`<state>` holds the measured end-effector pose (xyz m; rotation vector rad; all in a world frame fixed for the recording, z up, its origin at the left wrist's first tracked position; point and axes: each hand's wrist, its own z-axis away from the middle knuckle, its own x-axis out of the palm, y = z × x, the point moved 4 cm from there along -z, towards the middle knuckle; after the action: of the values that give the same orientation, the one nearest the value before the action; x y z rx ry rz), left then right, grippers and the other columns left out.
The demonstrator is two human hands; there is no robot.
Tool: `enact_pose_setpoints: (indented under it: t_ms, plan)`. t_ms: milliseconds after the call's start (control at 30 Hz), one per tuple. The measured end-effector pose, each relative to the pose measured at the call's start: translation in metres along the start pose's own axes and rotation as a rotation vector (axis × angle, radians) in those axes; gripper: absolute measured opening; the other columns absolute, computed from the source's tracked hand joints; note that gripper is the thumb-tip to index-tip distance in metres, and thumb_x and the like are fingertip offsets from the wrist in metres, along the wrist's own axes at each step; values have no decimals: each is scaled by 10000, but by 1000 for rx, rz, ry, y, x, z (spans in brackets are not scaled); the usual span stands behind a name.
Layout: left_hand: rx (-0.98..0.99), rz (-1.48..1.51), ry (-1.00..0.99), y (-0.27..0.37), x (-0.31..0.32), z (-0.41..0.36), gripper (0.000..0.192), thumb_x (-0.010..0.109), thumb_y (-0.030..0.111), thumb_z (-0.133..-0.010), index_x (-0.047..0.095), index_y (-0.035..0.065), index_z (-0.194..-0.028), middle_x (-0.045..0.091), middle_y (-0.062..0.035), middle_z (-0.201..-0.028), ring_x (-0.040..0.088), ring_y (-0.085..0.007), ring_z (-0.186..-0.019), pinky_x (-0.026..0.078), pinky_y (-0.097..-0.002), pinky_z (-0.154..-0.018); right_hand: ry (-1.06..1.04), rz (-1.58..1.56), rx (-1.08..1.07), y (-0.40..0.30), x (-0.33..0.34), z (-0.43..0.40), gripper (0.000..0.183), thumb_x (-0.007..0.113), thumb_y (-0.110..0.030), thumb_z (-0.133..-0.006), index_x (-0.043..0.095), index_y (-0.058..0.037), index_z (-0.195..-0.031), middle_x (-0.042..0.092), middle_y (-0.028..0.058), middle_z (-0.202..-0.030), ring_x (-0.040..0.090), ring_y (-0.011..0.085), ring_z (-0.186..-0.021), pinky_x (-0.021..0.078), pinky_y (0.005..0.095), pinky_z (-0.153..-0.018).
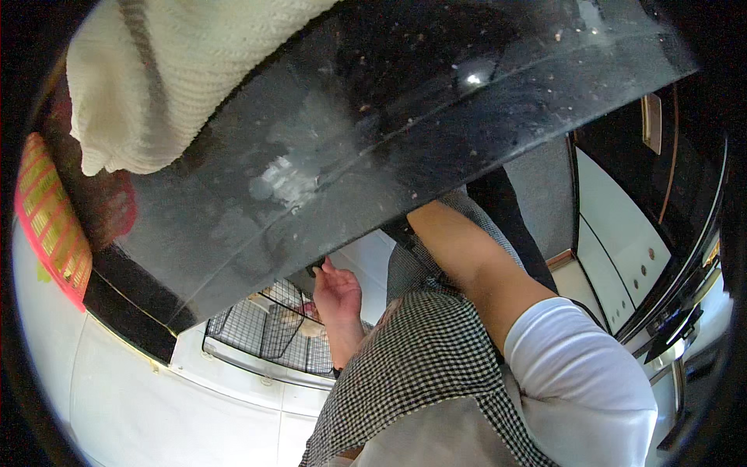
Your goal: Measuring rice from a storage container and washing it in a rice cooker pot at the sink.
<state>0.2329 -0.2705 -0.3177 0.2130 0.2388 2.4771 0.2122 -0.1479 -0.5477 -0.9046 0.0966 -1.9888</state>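
My left hand (337, 289) is raised palm-up, with its fingers curled at the underside of the black countertop (373, 192). The fingertips meet something dark at that edge, and I cannot tell whether they grip it. Beside this wrist is a black wire basket (274, 327) low down, with several pale and pinkish items in it. My right forearm (461, 251) reaches in under the countertop's edge, which hides the right hand. A black-and-white checked apron (420, 350) covers my front.
A cream knitted cloth (140, 76) lies on the counter at the upper left. Pale smears and crumbs mark the counter's surface. At the far left stands a pink and yellow slatted plastic object (55, 227). White tiles (192, 420) lie below, and a white panel (618, 233) stands at right.
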Motion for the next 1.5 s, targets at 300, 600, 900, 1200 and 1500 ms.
enact_pose_setpoints:
  t_ms: [300, 600, 900, 1200, 1500]
  plan:
    - [4, 36, 52, -3, 1, 0, 170, 439, 169, -905, 561, 55, -876, 612, -34, -742, 576, -120, -676, 475, -259, -642, 180, 1311, -511, -11, -25, -7, 251, 590, -299, -760, 643, -107, -914, 633, 79, -930, 610, 227, -783, 481, 370, -654]
    - [28, 37, 112, 1, 0, 2, 163, 442, 145, -892, 555, 45, -830, 588, -34, -703, 548, -127, -625, 463, -261, -622, 123, 1497, -326, -3, -9, -16, 238, 571, -272, -787, 627, -78, -912, 629, 109, -841, 601, 233, -750, 482, 368, -628]
    - [5, 36, 15, 4, 0, -2, 119, 449, 57, -821, 563, 25, -806, 596, -49, -714, 564, -150, -642, 478, -275, -638, 333, 1334, -320, 10, -40, -21, 239, 561, -252, -796, 591, -106, -982, 611, 121, -907, 566, 314, -805, 445, 403, -771]
    - [-6, 98, -56, 7, -16, -12, 259, 490, 148, -848, 551, -4, -1049, 597, -118, -1072, 581, -223, -968, 481, -342, -838, 50, 1263, -539, -36, -22, 40, 347, 501, -360, -826, 581, -123, -1066, 560, 121, -1118, 495, 340, -1036, 380, 394, -900]
    - [119, -102, 185, 0, 10, -1, 224, 529, 222, -869, 557, 42, -998, 542, 37, -692, 435, -90, -524, 394, -215, -557, 39, 1237, -460, -42, -29, 40, 357, 536, -368, -817, 585, -115, -1063, 572, 123, -1097, 515, 331, -1019, 403, 375, -877]
